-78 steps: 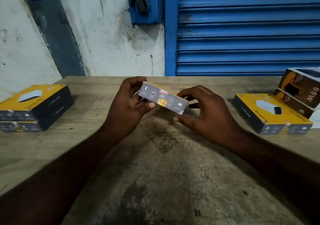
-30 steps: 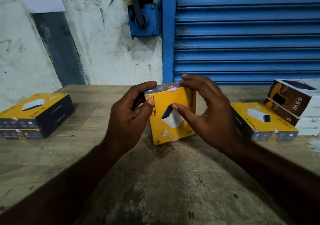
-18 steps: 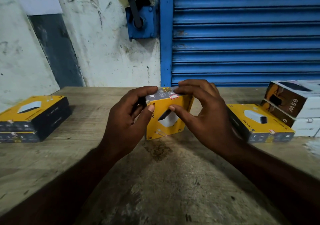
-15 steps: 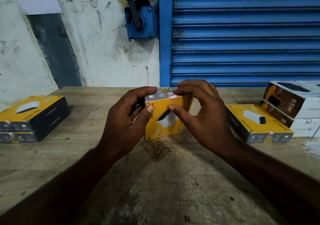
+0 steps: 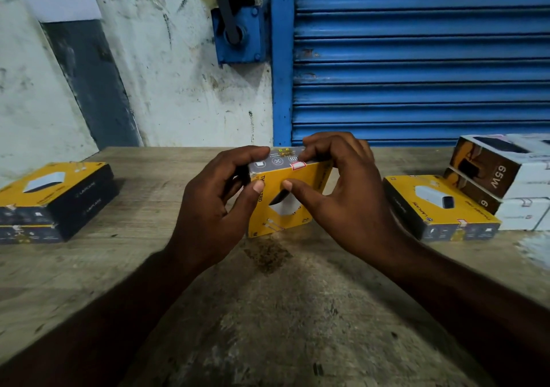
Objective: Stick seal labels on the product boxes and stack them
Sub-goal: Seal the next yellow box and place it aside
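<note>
**A:** Yellow product box [image 5: 290,205]: where is it, and who has it?

**B:** It seems to stand on edge mid-worktop [image 5: 268,312], nearer the far edge. The left hand [image 5: 214,202] grips its left end. The right hand [image 5: 342,190] curls over the top right, thumb on the front.

**A:** Which way does it point?

**B:** The yellow printed face is towards the person and the grey narrow side is up. Its long axis runs left to right, with the right end angled slightly away.

**A:** And the seal label [image 5: 298,165]?

**B:** It straddles the top front edge. I'd rub it firmly over that fold, both halves flat, while the left hand braces the box. Then it can go on the stack of two yellow boxes [image 5: 56,202] by the left edge.
</note>
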### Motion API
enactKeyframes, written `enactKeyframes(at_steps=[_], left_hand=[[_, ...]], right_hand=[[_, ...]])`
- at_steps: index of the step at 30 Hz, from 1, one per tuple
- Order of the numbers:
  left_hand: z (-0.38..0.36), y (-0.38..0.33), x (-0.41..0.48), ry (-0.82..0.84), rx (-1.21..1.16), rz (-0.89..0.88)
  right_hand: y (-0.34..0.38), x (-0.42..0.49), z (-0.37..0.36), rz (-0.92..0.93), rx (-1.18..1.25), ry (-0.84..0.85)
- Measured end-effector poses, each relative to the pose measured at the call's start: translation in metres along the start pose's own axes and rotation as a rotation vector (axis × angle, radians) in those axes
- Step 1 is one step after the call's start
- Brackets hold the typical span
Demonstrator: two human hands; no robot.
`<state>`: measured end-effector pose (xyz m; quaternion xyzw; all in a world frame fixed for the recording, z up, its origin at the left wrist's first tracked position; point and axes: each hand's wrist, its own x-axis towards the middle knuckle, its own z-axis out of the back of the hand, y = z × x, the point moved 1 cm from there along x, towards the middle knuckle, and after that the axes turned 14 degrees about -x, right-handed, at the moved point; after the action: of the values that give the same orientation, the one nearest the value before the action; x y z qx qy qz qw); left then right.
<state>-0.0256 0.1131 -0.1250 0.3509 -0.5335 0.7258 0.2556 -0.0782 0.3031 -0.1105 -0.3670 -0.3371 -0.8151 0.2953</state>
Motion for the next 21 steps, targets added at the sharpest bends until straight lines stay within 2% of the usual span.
enactKeyframes(at_steps=[5, 10, 21], left_hand=[[-0.002, 0.001, 0.000, 0.014, -0.009, -0.014], [-0.002, 0.000, 0.000, 0.019, 0.001, -0.026], [-0.002, -0.003, 0.002, 0.061, 0.043, -0.037]], right_hand=[[-0.001, 0.001, 0.002, 0.141, -0.094, -0.004], [-0.004, 0.004, 0.002, 0.216, -0.052, 0.036], [-0.005, 0.026, 0.013, 0.329, -0.105, 0.212]])
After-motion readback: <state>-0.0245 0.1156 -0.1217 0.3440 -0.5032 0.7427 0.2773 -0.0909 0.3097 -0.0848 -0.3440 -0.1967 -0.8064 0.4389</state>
